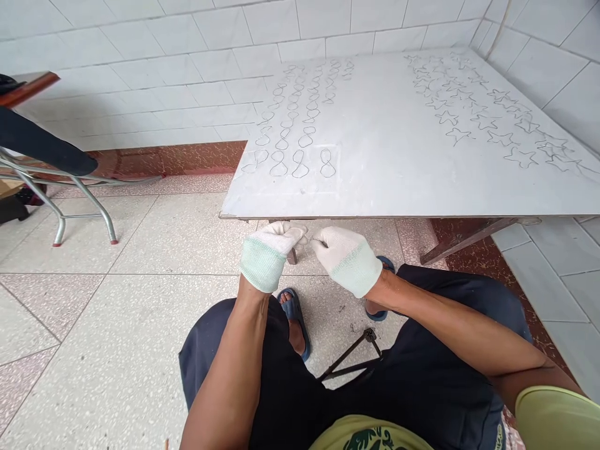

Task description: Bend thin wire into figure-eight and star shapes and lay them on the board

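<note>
Both of my hands wear white knit gloves with mint cuffs and are held close together just before the table's near edge. My left hand [277, 244] has its fingertips pressed together. Facing it, my right hand [341, 250] is also closed in a pinch. A very thin piece of wire seems to run between the fingertips, mostly hidden by the gloves. On the white tabletop [384, 169] lie rows of wire figure-eight shapes [300, 164] at the left. Many wire star shapes [521, 157] lie at the right, some overlapping.
White tiled walls [220, 37] border the table behind and at the right. A metal-legged stool [84, 215] stands at the left, with a dark-clothed leg [47, 144] of another person. Between my feet is a dark metal frame [351, 362] on the terrazzo floor [140, 337].
</note>
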A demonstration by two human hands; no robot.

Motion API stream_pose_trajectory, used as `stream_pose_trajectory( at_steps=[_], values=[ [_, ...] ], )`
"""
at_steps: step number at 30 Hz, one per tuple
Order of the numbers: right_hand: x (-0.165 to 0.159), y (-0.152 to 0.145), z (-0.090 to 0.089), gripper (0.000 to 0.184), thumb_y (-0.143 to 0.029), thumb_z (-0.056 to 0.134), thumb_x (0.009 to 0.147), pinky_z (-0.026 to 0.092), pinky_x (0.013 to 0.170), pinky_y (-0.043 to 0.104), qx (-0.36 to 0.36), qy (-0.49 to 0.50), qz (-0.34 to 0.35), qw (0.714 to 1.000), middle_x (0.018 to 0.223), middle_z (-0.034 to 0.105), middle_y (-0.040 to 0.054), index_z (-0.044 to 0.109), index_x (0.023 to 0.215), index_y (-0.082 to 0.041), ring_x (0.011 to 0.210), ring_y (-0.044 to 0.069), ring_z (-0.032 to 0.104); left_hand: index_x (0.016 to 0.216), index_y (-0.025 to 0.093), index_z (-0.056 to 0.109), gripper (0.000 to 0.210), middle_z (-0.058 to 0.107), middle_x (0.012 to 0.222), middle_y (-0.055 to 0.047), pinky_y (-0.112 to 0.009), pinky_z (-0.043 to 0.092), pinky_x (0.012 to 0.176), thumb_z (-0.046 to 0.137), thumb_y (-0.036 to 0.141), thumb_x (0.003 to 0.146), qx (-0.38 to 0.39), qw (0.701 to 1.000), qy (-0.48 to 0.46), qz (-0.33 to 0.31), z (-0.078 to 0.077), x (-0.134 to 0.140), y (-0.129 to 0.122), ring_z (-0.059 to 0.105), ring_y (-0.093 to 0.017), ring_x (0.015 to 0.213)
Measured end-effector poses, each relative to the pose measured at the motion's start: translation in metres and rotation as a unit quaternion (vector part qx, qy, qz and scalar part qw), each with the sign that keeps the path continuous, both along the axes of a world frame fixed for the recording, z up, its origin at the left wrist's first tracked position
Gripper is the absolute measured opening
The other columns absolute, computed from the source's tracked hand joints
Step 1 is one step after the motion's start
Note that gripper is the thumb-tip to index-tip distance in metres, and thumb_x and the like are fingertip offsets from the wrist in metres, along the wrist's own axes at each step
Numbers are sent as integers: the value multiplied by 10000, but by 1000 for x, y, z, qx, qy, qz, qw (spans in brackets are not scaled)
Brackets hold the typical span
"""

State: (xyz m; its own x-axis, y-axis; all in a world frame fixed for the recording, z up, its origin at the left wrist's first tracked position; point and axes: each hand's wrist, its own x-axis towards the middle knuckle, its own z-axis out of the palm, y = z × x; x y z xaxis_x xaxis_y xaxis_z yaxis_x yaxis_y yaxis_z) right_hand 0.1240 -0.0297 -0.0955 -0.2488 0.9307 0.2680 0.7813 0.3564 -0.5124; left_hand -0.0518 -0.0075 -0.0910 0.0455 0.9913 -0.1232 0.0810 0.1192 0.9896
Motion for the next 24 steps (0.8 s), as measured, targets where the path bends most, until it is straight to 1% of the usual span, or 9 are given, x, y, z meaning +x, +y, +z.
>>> stream_pose_trajectory(
  at_steps=[4,6,8,12,14,19,24],
  values=[
    [1,-2,6,328,-310,537,1096,332,731,319,-16,5,17,1000,855,772,11,772,883,-228,800,173,634,756,176,736,241,752,724,-45,-284,463,522,785,404,815,10,1000,0,-1,-1,-1,2,577,-135,524],
    [2,-3,9,315,-315,537,1102,338,751,322,5,-7,14,1000,899,790,24,792,939,-230,829,183,644,735,182,721,257,750,714,-55,-294,472,520,783,420,810,10,1000,-6,-12,-2,-3,2,578,-144,517],
    [3,-4,8,314,-312,531,1105,337,760,327,39,-15,0,999,888,788,28,801,962,-237,834,191,644,729,188,711,260,749,708,-59,-301,474,510,785,427,797,8,1000,-13,-19,-2,-3,2,572,-149,502],
    [3,-5,2,386,-288,492,1107,307,730,352,107,-36,-19,993,735,715,20,773,847,-240,748,197,599,735,198,702,245,727,667,-50,-309,498,523,784,423,785,0,1000,-12,-17,-1,-2,2,594,-165,509],
    [2,-5,-2,403,-273,468,1108,304,739,359,134,-48,-19,990,732,705,27,765,839,-233,745,202,583,730,202,696,228,717,649,-46,-311,512,535,774,408,785,-6,1000,-4,-17,0,-1,2,614,-173,526],
    [3,-5,-7,408,-246,462,1097,298,748,359,145,-70,-15,987,746,687,41,735,794,-218,762,204,562,720,197,697,171,722,659,-46,-308,527,555,765,350,757,-19,1000,15,-19,0,-1,1,638,-175,560],
    [8,-5,-6,383,-225,463,1086,278,744,372,149,-112,10,982,732,673,51,739,820,-216,768,218,560,710,206,693,181,698,620,-33,-299,517,557,751,370,760,-15,999,44,-19,2,0,-1,627,-174,563]
  ],
)
